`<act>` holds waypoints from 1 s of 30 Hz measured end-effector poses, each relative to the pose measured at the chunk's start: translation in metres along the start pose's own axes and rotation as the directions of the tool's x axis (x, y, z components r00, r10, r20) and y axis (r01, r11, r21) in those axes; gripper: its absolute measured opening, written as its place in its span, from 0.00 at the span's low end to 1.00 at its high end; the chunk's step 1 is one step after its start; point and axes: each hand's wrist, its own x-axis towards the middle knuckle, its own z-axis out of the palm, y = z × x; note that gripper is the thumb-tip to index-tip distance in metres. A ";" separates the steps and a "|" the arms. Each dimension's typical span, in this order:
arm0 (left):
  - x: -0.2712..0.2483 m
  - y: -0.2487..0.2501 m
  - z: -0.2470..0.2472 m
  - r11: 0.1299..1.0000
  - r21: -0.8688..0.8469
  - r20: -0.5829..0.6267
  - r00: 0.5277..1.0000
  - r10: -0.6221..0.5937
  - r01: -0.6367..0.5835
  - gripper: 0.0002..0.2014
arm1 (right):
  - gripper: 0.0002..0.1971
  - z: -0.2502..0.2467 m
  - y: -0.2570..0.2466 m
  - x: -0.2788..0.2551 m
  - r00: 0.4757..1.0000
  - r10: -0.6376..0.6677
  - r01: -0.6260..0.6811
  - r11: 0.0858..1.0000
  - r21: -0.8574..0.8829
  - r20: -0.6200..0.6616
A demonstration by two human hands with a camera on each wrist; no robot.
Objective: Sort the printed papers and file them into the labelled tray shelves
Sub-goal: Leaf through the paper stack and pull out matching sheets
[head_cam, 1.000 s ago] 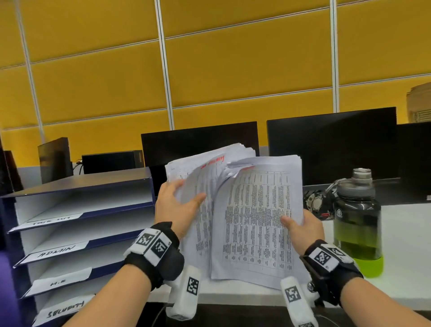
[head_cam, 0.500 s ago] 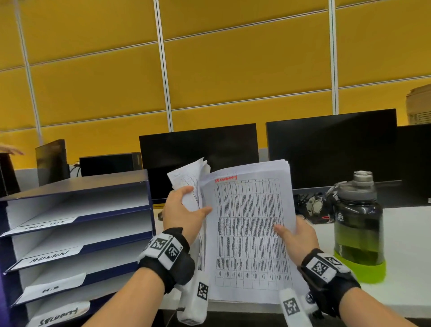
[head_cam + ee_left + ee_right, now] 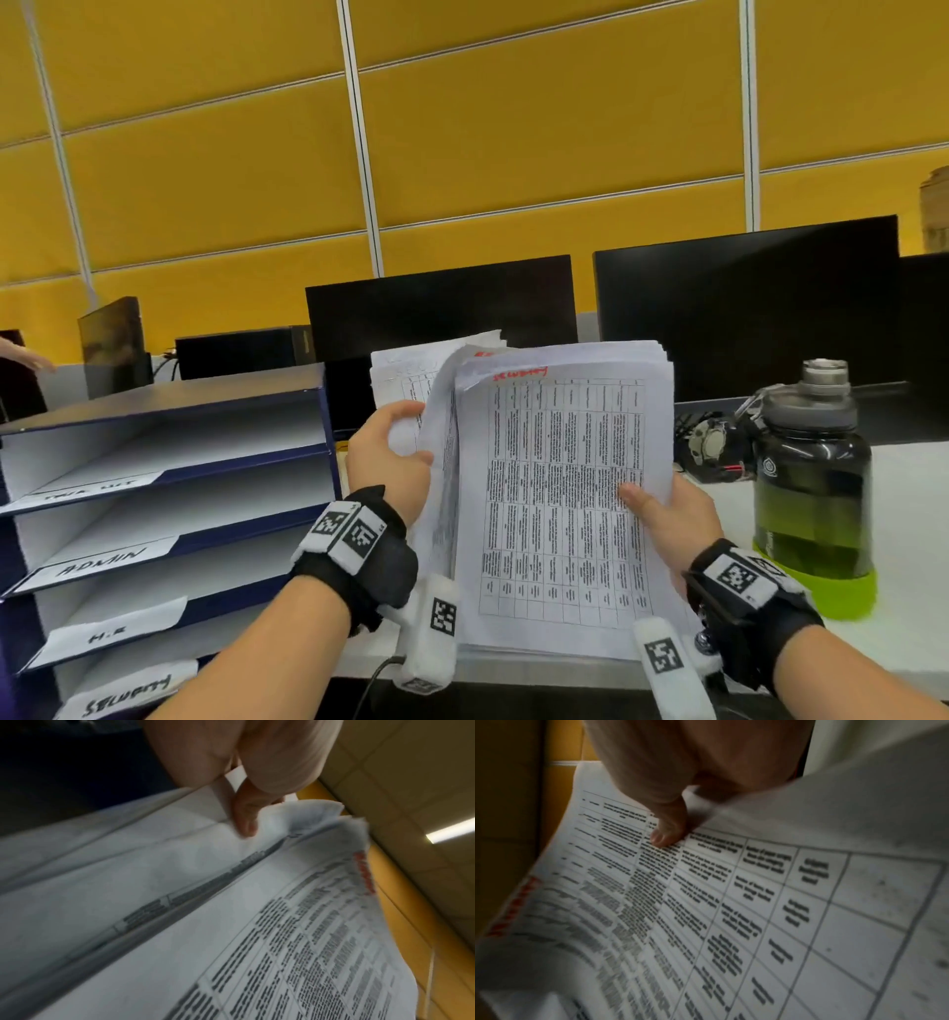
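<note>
I hold a thick stack of printed papers [image 3: 560, 493] upright over the desk edge; its front sheet carries a table and a red handwritten word at the top. My right hand [image 3: 662, 509] grips the stack's right edge, thumb [image 3: 667, 833] pressed on the table print. My left hand [image 3: 390, 452] pinches a few sheets [image 3: 411, 380] peeled away to the left, thumb [image 3: 244, 817] on their face. The blue tray shelves [image 3: 169, 462] stand at the left, with white labels reading ADMIN [image 3: 97, 562], H.R [image 3: 108, 637] and a bottom one [image 3: 126, 701] like the red word.
A dark water bottle [image 3: 814, 488] with a green base stands on the white desk [image 3: 914, 539] just right of my right hand. Black monitors [image 3: 744, 308] line the back, with a small dark object [image 3: 711, 447] near the bottle. Another person's hand [image 3: 25, 354] shows at far left.
My left hand has peeled sheets off the stack's left side and drawn them aside, uncovering a sheet with a red heading. The stack now stands straighter and the view shifted slightly left.
</note>
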 end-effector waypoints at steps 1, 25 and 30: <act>0.000 0.000 -0.002 0.999 -0.034 0.000 1.000 -0.029 0.029 0.26 | 0.11 -0.001 -0.001 0.000 1.000 0.006 -0.007 0.998 0.059 0.018; -0.014 0.016 -0.003 0.962 -0.271 0.012 0.999 -0.040 0.041 0.18 | 0.12 -0.010 -0.036 -0.016 0.988 -0.047 0.038 0.998 -0.059 -0.150; -0.011 0.018 -0.025 0.970 -0.241 -0.023 0.999 -0.042 0.035 0.16 | 0.16 -0.024 -0.038 -0.011 0.969 -0.025 -0.009 0.990 -0.138 -0.247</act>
